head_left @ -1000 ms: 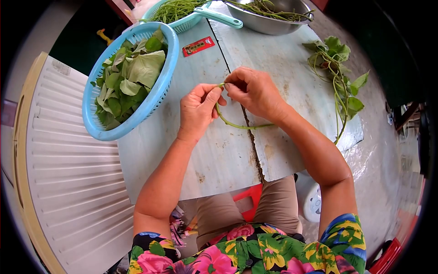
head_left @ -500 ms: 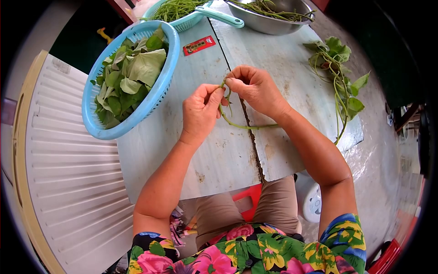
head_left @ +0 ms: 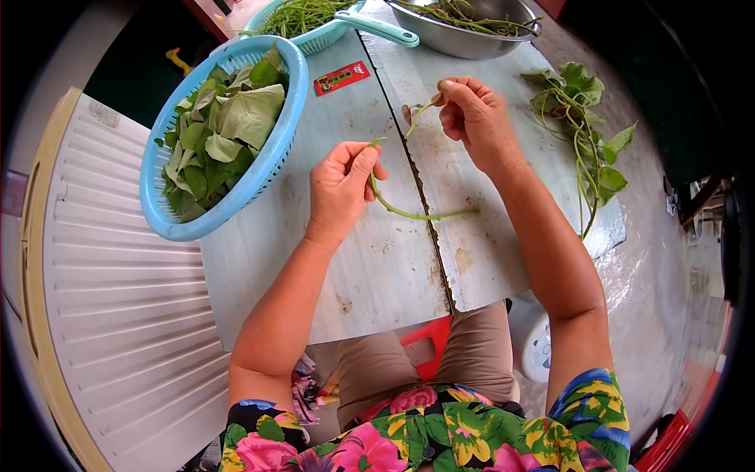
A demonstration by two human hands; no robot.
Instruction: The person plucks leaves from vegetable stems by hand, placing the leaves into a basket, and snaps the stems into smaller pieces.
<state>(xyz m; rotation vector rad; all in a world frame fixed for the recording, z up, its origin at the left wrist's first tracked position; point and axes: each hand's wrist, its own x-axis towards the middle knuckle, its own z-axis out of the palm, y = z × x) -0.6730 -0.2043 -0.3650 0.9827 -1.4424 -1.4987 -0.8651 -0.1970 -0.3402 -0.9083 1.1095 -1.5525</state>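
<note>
Above the pale table [head_left: 330, 259], both hands [head_left: 343, 187] pinch green stems [head_left: 409, 214], apart, forearms angled forward.

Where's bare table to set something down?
Table: between the forearms, from the long stem in the left hand to the near edge, crossed by a seam. Also between right hand, steel bowl and leafy vines. Crowded: far edge, with bowl and colander; far left, blue basket.

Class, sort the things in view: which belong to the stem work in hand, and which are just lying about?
Likely the job:
- stem in left hand
- piece in right hand
- basket
- colander
- bowl
- vines

Probably lying about:
- red packet
- yellow object
</note>
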